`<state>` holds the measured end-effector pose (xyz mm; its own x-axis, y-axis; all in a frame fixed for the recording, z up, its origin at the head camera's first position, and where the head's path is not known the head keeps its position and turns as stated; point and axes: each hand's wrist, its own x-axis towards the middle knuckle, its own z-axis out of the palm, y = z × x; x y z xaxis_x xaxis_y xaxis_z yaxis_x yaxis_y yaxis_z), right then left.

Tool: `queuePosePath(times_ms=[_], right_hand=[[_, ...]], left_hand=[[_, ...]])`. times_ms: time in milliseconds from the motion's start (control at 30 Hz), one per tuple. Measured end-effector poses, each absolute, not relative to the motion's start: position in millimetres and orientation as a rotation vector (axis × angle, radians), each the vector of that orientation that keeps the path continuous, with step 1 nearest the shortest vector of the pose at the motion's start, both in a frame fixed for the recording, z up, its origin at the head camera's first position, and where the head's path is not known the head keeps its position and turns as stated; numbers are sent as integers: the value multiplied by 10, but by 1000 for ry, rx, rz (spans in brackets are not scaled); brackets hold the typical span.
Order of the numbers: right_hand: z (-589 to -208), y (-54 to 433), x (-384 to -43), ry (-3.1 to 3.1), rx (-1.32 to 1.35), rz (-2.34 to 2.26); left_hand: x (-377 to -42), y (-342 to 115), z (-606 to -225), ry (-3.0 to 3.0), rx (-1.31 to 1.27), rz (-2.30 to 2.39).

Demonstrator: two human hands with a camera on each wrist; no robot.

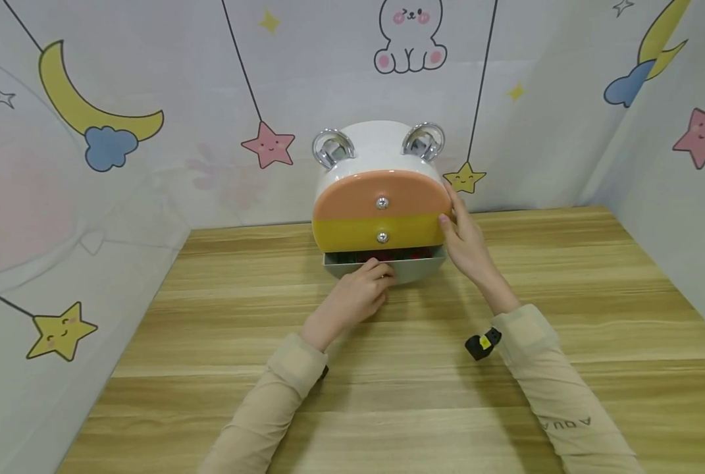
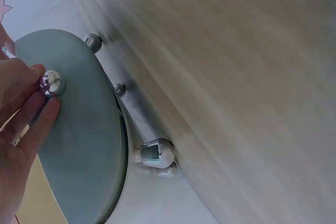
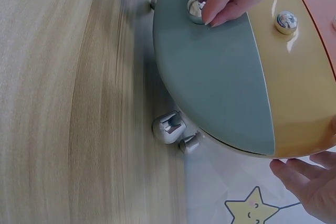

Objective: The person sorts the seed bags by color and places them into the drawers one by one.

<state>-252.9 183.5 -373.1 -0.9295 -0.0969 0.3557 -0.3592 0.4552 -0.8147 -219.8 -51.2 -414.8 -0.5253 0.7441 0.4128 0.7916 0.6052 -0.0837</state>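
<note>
A small drawer box [image 1: 382, 145] has a rounded white body, two chrome ring ears and three drawer fronts of orange, yellow and grey-green. Its bottom grey-green drawer [image 1: 418, 268] is pulled partly out in the head view, with dark and red contents showing inside. My left hand [image 1: 358, 293] holds the shiny round knob [image 2: 52, 83] of that drawer between fingers and thumb. At the box's right side, my right hand [image 1: 467, 247] rests with its fingers extended along the edge by the yellow drawer [image 3: 294, 77].
The box stands on chrome feet [image 3: 169, 127] at the back of a wood-grain table [image 1: 388, 408]. Behind it hangs a pale cloth [image 1: 328, 72] printed with stars and moons. A black wrist device [image 1: 482, 343] sits by the right cuff.
</note>
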Motion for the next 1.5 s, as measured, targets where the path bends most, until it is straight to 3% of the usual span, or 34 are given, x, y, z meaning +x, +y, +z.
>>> queuePosePath(times_ms=[1500], right_hand=[[-3799, 1843, -2520, -2439, 385, 1508]], left_hand=[[-2420, -498, -4104, -2466, -1157, -251]])
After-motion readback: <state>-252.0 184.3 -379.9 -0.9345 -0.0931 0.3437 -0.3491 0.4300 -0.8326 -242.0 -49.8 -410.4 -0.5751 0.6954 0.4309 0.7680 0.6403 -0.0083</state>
